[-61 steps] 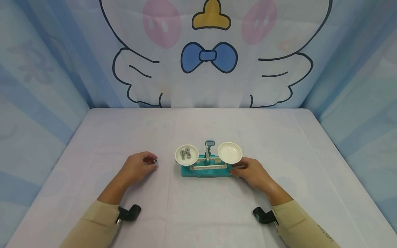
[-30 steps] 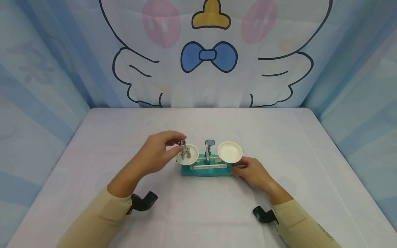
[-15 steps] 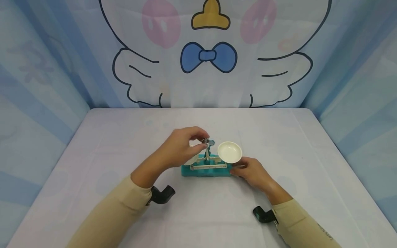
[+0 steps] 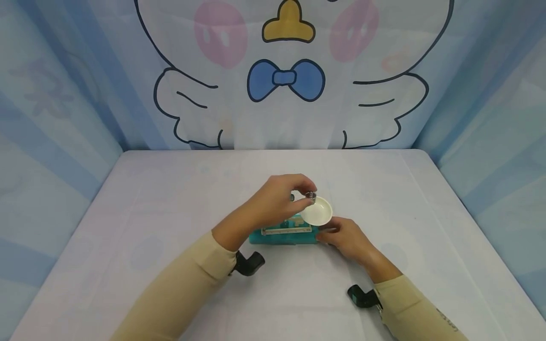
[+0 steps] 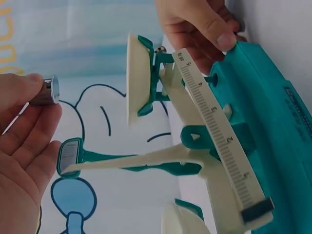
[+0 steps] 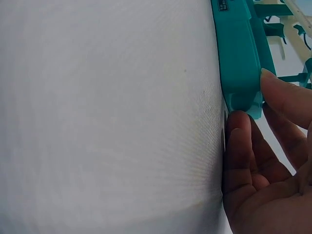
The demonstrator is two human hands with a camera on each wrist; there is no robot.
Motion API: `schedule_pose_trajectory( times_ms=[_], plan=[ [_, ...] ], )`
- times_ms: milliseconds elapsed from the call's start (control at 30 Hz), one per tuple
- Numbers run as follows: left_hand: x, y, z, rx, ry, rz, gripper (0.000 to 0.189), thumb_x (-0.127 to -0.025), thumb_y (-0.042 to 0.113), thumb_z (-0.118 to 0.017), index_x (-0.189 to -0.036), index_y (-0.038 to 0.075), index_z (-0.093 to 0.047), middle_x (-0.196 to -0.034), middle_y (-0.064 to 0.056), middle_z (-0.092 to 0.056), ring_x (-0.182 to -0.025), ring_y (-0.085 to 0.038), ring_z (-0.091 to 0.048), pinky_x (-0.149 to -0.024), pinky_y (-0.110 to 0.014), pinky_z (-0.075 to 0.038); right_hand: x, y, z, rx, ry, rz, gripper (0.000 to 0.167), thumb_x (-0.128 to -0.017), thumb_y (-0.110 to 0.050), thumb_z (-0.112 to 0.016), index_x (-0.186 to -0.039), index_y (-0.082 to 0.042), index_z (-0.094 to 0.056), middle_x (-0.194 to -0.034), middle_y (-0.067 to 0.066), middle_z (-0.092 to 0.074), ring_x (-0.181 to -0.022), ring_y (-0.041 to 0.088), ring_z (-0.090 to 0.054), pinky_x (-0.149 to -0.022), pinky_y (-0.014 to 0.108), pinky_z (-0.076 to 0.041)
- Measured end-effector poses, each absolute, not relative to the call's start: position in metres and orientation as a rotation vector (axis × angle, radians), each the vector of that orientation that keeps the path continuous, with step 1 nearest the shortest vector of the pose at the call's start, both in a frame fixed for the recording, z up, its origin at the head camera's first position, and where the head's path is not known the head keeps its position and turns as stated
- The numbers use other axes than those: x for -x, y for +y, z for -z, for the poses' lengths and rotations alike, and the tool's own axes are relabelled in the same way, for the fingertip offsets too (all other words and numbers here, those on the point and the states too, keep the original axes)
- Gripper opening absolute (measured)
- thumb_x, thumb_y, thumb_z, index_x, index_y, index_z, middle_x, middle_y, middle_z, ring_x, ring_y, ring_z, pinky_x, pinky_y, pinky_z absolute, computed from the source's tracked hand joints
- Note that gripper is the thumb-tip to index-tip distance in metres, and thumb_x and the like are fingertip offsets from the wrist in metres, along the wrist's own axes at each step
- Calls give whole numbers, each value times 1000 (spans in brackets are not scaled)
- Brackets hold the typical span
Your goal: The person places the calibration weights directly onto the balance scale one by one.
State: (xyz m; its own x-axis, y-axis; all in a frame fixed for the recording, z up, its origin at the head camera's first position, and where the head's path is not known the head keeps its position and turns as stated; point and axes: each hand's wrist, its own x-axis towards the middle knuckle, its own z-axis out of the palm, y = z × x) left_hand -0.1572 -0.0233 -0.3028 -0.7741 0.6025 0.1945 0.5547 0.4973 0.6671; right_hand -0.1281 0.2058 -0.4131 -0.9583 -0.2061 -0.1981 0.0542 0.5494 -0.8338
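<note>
My left hand pinches a shiny metal balance weight between thumb and fingers, over the inner edge of the right white pan. In the left wrist view the weight is a small cylinder, held apart from the pan. The teal balance scale stands on the table. My right hand holds the right end of its base, thumb on the base and fingers curled at the end. My left hand and arm hide the left pan and the weights on it in the head view.
A white cloth covers the table. Printed curtains rise behind it and at both sides. The scale's pointer plate stands upright close to my left fingers. Black wrist cameras sit on both sleeves.
My left hand has carried the weight from the table left of the scale, past the left pan and pointer, rightward to the right pan. My right hand has stayed on the base.
</note>
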Motion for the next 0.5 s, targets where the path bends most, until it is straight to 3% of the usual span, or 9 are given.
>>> schedule_pose_trajectory(
  times_ms=[500],
  plan=[
    [166, 1, 305, -1114, 2692, -826, 26, -97, 22, -68, -120, 10, -69, -113, -1, -70, -107, -14, -64, -94, -26, -49, 127, 207, 413, 163, 2497, 1404, 38, -90, -16, -74, -121, 4, -66, -116, 15, -69, -101, 27, -67, -78, 34, -55]
  ],
)
